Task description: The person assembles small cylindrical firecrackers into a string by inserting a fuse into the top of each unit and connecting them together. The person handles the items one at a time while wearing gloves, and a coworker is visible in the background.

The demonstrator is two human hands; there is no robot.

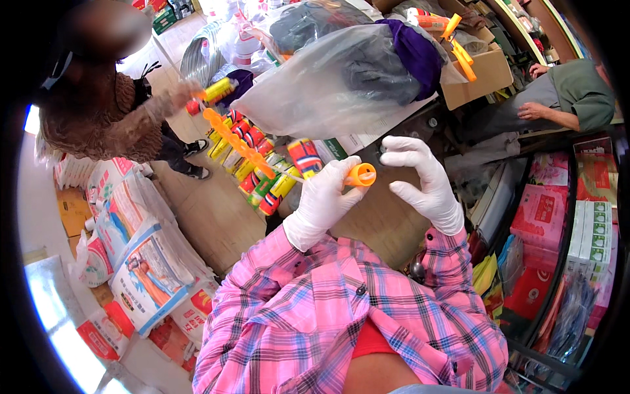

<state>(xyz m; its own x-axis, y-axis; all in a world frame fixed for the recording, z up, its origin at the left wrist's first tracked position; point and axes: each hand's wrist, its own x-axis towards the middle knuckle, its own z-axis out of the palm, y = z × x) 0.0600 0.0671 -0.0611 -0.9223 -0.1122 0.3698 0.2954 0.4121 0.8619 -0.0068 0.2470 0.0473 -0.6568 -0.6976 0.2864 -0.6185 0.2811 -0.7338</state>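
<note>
My left hand [323,200], in a white glove, is closed around an orange plastic cylinder [359,175] whose round end faces to the right, with something pale inside. To the right, my gloved right hand [423,180] is open, its fingers curved and spread, and holds nothing. Just beyond the left hand is a red, blue and yellow striped roll [304,157]. Several colourful small rolls [252,136] lie in rows farther left. An orange scalloped plastic strip [233,141] extends over them.
Clear plastic bags [335,72] cover the far middle. A person [118,111] at the far left holds a yellow roll [221,89]. Another person [581,98] sits at the far right beside a cardboard box [482,72]. Printed sacks [147,276] are stacked left; pink boxes [541,213] fill the right shelves.
</note>
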